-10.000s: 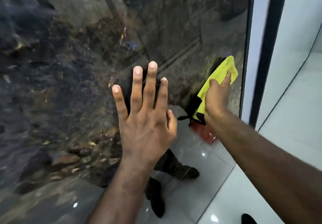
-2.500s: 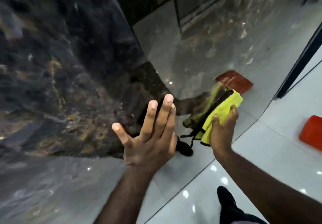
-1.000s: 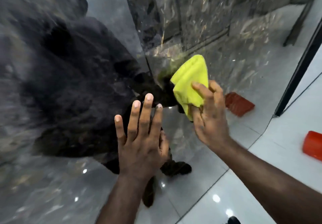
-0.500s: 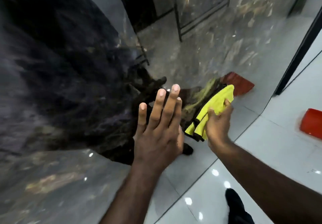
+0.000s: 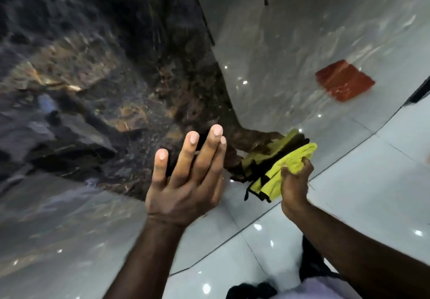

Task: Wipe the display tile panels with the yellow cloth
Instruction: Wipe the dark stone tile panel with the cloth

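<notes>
The right hand [image 5: 294, 182] grips the yellow cloth [image 5: 288, 166], with the fingers curled around a bunched fold and the knuckles toward the camera. The cloth is bright yellow-green, crumpled into several layers, and carries a narrow black edging that hangs loose at its lower left corner. It sits at the lower part of the display tile panel [image 5: 93, 89], just above the seam where the panel meets the floor [image 5: 372, 194], and its dull reflection lies directly beside it in the glossy surface. The right forearm enters from the lower right and rises toward the panel. The left hand [image 5: 186, 182] holds nothing: its fingers are straight and slightly fanned, the thumb is tucked out of view, and the palm faces the panel to the left of the cloth. Contact between the fingertips and the surface cannot be confirmed. The left forearm enters from the bottom centre. The panel is dark, polished stone with brown and gold veining on the left and a pale grey reflection on the right. A red rectangular shape [image 5: 344, 80] shows in that reflection, upper right. The floor is glossy white tile with light spots. A dark shoe [image 5: 251, 290] appears at the bottom edge.
</notes>
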`<state>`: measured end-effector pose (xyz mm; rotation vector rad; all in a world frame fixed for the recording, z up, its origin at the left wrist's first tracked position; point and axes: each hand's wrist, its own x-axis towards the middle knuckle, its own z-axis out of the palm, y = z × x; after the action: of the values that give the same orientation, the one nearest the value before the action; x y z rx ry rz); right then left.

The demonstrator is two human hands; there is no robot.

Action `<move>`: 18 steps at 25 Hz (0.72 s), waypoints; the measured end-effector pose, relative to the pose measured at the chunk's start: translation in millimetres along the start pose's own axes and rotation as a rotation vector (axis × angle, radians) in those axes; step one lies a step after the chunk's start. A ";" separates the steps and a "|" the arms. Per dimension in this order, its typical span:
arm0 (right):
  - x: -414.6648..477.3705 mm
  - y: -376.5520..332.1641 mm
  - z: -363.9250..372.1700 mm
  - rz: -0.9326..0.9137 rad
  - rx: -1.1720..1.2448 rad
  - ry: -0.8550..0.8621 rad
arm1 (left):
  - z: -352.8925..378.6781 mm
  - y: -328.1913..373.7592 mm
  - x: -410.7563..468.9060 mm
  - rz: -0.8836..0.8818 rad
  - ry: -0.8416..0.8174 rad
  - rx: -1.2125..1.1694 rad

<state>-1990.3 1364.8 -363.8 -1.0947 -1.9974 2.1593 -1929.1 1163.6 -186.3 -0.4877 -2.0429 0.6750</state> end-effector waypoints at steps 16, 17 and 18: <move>-119.3 -99.8 43.9 -0.653 0.098 0.166 | -50.2 -63.0 -36.0 -0.210 0.154 -0.262; -158.3 -102.8 52.3 -0.888 0.018 0.120 | -56.0 -79.2 -50.5 -0.260 0.149 -0.214; -195.5 -100.5 60.0 -1.082 -0.074 0.056 | -60.9 -94.1 -65.2 -0.290 0.141 -0.173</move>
<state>-1915.7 1244.2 -185.4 0.0276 -1.9291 1.4345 -1851.0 1070.2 -141.6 -0.3181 -1.9938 0.2841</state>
